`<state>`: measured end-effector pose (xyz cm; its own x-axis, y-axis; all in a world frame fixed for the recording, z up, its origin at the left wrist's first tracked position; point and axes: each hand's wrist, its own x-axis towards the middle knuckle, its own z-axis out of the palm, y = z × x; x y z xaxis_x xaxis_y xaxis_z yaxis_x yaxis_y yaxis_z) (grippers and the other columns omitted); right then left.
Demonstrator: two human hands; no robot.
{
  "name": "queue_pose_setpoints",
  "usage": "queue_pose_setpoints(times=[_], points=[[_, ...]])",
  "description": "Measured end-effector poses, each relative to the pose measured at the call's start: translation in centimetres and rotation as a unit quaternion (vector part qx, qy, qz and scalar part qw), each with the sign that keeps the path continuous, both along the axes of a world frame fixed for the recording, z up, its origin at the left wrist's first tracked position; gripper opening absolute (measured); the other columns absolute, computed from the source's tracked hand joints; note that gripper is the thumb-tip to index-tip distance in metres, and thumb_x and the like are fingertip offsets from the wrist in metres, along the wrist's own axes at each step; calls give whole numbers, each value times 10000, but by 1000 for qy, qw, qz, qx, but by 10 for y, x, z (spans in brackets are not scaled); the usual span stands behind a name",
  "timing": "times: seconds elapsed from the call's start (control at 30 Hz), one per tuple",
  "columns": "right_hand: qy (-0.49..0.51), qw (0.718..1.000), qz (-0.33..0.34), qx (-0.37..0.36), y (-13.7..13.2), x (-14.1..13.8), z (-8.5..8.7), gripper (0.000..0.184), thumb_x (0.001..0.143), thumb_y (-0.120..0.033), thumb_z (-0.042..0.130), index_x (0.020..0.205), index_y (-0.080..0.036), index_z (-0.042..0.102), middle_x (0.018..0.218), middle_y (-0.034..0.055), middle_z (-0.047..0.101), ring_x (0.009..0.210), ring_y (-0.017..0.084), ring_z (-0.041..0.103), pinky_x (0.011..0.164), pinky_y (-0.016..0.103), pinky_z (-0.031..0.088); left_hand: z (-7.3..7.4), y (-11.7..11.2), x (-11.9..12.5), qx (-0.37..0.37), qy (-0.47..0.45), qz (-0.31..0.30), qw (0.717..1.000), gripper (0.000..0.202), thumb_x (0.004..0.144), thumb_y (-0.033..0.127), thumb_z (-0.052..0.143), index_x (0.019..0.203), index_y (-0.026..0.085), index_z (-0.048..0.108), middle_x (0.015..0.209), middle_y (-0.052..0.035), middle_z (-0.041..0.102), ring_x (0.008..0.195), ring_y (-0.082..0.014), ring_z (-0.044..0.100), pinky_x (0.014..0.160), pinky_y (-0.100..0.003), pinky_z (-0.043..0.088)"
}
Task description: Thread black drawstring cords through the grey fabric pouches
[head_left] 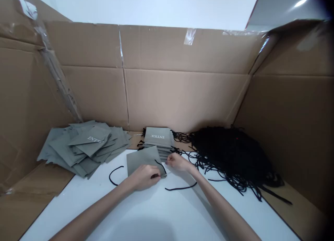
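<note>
cord (pixel 159 164) curves over the right end of the grey bag (pixel 141 158), lying between our hands. our left hand (pixel 144 177) rests on the bag's near edge, fingers curled shut on the cord; our right hand (pixel 179 162) sits just beside, fingertips gathered, hold unclear.

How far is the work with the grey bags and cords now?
Seemingly done: the neat stack of bags, cords showing beside it. In hand: one grey bag under the left hand, right hand at its edge, a cord across it. Left: the loose heap of bags and the big cord pile.
</note>
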<state>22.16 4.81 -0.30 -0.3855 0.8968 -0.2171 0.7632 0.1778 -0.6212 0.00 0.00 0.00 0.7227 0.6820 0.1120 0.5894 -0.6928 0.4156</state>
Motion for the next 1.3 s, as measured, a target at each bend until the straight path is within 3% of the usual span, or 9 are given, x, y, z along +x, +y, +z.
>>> queue_pose_setpoints(times=[0.13, 0.27, 0.4, 0.5, 0.6, 0.8, 0.93, 1.07, 1.3], points=[[78, 996, 31, -19, -3, 13, 9, 471, 932, -558, 549, 726, -136, 586, 564, -51, 453, 505, 89, 393, 510, 240, 339, 16, 4, -4, -10, -22, -11, 1000, 243, 958, 280, 470, 892, 205, 691, 944, -36, 723, 787, -181, 651, 674, -261, 404], [175, 980, 86, -37, -12, 15, 31, 623, 936, -698, 391, 1022, -130, 633, 569, -64, 422, 518, 95, 347, 521, 237, 312, 48, 5, -13, -14, -45, 16, 999, 299, 1017, 382, 402, 964, 227, 652, 932, -11, 704, 785, -171, 624, 674, -243, 377], [236, 961, 134, -47, -27, 14, 62, 634, 904, -707, 466, 1111, -129, 626, 618, -32, 522, 543, 104, 415, 551, 239, 363, 77, -2, -21, -17, -57, 58, 997, 330, 1044, 422, 324, 1005, 245, 600, 806, 17, 651, 685, -161, 565, 635, -244, 336], [252, 954, 156, -44, -38, 11, 78, 487, 869, -625, 613, 923, -142, 650, 647, -14, 561, 581, 107, 476, 564, 230, 387, 90, -9, -23, -16, -64, 71, 995, 326, 1043, 428, 331, 1010, 253, 604, 836, 17, 663, 714, -165, 581, 670, -251, 347], [258, 954, 152, -30, -44, 8, 83, 432, 913, -548, 600, 745, -151, 615, 632, -7, 574, 568, 99, 474, 564, 226, 382, 100, -13, -26, -29, -75, 65, 995, 299, 1020, 455, 407, 1031, 259, 633, 923, 13, 695, 782, -167, 606, 702, -249, 369], [292, 951, 101, 0, -42, 23, 90, 467, 915, -541, 594, 654, -154, 601, 584, 2, 567, 546, 110, 476, 535, 241, 351, 123, -8, -47, -179, -96, 24, 979, 368, 850, 455, 699, 1143, 240, 638, 919, -2, 703, 810, -176, 619, 678, -238, 412], [292, 953, 68, 37, -39, 46, 99, 466, 905, -540, 610, 642, -155, 611, 606, 13, 597, 561, 114, 488, 566, 247, 394, 131, -6, -63, -164, -148, 61, 973, 384, 799, 407, 758, 1128, 234, 659, 982, -28, 696, 862, -178, 622, 735, -264, 455], [275, 959, 56, 46, -38, 64, 104, 467, 917, -537, 598, 661, -148, 633, 616, 30, 608, 575, 125, 498, 571, 258, 413, 132, -11, -66, -105, -220, 101, 964, 324, 773, 355, 787, 1053, 220, 694, 826, -5, 648, 749, -140, 595, 698, -252, 487], [267, 961, 45, 54, -41, 75, 111, 457, 893, -537, 630, 651, -150, 646, 619, 36, 605, 578, 129, 494, 567, 261, 418, 136, -25, -56, -76, -283, 95, 951, 239, 795, 325, 779, 992, 206, 715, 829, -28, 706, 756, -142, 648, 697, -238, 535]])
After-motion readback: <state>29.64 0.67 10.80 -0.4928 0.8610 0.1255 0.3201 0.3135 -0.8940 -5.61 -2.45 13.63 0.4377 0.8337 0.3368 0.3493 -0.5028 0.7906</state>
